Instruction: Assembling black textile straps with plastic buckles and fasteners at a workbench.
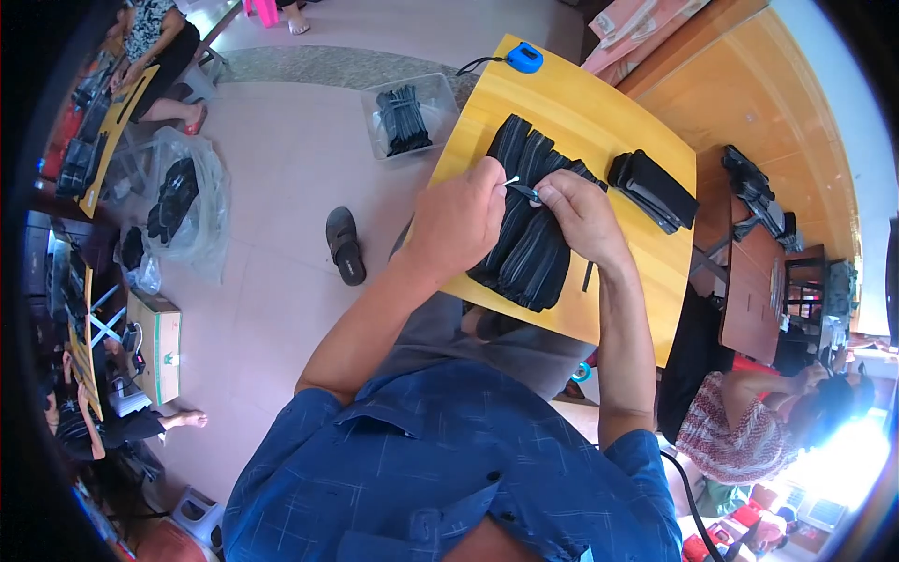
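Observation:
Both hands meet over a yellow wooden table, above a wide stack of black fabric strips (531,258) lying side by side. My left hand (457,217) is closed, and a small pale tip (512,180) pokes out beyond its fingers; the rest of that piece is hidden. Between thumb and fingers, my right hand (582,217) pinches a small dark pointed piece (523,192) that reaches toward the left fingers. Its exact kind is too small to tell. To the right lies a second, folded black bundle (653,190).
A blue tape measure (524,57) sits at the far corner of the yellow table (585,98). Left of it, a clear plastic bin (372,122) holds a tied black bundle. A dark slipper (346,245) lies on the floor. Other people sit at tables on both sides.

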A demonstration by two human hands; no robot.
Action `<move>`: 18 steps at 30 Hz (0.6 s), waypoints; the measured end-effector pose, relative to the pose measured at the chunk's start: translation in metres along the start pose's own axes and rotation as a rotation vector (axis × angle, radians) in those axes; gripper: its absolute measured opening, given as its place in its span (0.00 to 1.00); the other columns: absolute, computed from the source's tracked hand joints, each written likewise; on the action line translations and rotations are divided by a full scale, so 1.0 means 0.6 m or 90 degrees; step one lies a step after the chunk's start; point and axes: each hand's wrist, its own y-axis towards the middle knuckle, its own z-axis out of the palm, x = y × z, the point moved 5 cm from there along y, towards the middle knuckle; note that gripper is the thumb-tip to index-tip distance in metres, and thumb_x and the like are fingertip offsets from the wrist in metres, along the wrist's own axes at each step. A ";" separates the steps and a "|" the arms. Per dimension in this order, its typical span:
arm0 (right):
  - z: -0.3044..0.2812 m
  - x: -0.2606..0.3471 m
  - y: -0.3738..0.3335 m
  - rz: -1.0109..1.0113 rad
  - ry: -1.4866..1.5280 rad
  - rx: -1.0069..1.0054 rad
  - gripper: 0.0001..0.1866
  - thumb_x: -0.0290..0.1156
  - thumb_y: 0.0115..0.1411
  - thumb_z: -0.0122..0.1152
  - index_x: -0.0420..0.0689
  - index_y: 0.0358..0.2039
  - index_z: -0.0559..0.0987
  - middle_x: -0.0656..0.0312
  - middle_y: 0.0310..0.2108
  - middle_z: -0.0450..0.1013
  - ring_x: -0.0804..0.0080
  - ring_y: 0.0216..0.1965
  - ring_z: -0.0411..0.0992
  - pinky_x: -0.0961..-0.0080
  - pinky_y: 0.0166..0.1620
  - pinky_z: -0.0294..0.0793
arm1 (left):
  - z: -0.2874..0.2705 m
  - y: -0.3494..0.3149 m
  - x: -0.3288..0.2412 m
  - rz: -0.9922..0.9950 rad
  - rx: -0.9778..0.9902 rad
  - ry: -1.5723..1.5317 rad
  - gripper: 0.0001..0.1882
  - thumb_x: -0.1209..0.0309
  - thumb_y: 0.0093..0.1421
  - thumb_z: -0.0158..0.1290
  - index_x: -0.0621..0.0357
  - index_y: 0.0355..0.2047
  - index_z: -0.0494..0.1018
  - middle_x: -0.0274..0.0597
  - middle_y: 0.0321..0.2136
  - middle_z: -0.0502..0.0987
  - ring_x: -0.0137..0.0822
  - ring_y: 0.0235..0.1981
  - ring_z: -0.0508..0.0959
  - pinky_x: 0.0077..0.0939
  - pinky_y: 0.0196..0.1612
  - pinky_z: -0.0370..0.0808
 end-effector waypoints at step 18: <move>0.000 0.024 -0.005 -0.177 -0.027 -0.034 0.05 0.25 0.64 0.59 0.38 0.36 0.80 0.51 0.35 0.75 0.47 0.41 0.73 0.57 0.46 0.72 | 0.028 0.032 -0.007 0.044 0.017 0.072 0.10 0.63 0.53 0.65 0.56 0.27 0.79 0.48 0.20 0.79 0.54 0.25 0.80 0.45 0.29 0.76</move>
